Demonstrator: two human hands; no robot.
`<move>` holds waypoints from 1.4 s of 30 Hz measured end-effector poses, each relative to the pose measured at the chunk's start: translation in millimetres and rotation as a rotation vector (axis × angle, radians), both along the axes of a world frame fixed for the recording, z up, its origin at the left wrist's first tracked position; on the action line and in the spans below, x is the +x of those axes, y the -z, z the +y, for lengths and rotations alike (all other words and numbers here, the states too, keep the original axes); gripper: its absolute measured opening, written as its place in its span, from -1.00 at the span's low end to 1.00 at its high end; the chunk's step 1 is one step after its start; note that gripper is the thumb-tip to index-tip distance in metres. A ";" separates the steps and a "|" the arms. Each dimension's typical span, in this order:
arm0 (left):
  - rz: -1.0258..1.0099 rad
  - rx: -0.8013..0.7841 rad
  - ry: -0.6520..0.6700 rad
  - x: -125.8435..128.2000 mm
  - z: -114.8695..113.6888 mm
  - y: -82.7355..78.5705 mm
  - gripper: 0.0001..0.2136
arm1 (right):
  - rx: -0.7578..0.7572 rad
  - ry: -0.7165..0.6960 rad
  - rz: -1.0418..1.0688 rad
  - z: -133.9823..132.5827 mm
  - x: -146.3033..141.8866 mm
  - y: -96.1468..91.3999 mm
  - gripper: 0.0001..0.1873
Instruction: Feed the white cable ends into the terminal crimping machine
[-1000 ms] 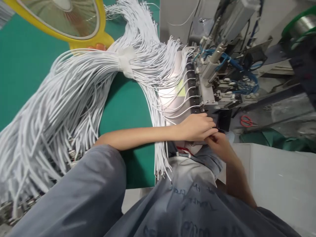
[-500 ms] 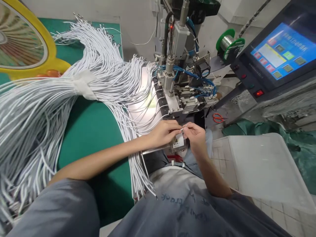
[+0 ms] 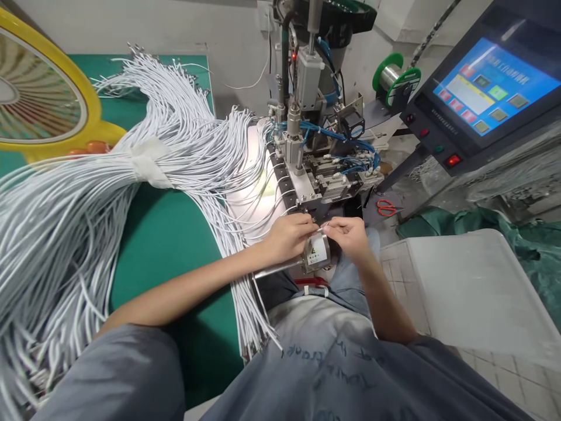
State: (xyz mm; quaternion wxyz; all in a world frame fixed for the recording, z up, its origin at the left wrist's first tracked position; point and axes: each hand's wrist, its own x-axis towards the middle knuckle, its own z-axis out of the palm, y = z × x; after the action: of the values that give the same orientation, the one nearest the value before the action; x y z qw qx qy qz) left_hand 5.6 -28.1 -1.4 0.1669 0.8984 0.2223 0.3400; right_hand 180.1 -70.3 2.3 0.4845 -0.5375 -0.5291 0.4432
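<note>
My left hand [image 3: 290, 234] and my right hand [image 3: 348, 233] meet at the front of a small metal machine [image 3: 315, 169]. Both pinch the end of a thin white cable [image 3: 321, 228] between their fingertips, just above a labelled metal block [image 3: 318, 252]. More white cable ends [image 3: 280, 196] lie in a black row of slots along the machine's left side. A very large bundle of white cables [image 3: 87, 199], taped together, spreads over the green table [image 3: 166, 234] to my left.
A touchscreen panel [image 3: 486, 88] stands at the right. Red scissors [image 3: 385, 207] lie beside the machine. A white plastic bin [image 3: 464, 286] sits at my right. A yellow-framed fan [image 3: 39, 99] is at the far left. A green wire spool [image 3: 394, 73] stands behind.
The view swung up and left a second ago, bringing the screen into sight. My hands rose from under the machine's front and now pinch a cable end together, shifting slightly left.
</note>
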 end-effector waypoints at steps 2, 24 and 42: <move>-0.055 -0.069 -0.020 1.6 -2.3 -2.0 -0.78 | 0.041 0.075 0.096 -1.8 -8.5 7.2 -0.86; -0.071 -0.166 -0.120 3.8 -4.7 -0.9 -0.86 | 0.201 0.214 -0.138 -4.7 -22.5 9.9 -0.75; -0.121 -0.182 -0.058 4.0 -3.3 1.4 -0.83 | 0.102 0.072 -0.036 -0.7 -11.7 8.3 -0.75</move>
State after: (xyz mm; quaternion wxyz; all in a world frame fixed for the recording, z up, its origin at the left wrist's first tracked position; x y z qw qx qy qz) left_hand 9.6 -31.4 -2.8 0.2512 0.8505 0.2679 0.3765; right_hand 168.4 -71.0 -6.0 0.5175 -0.5384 -0.5400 0.3882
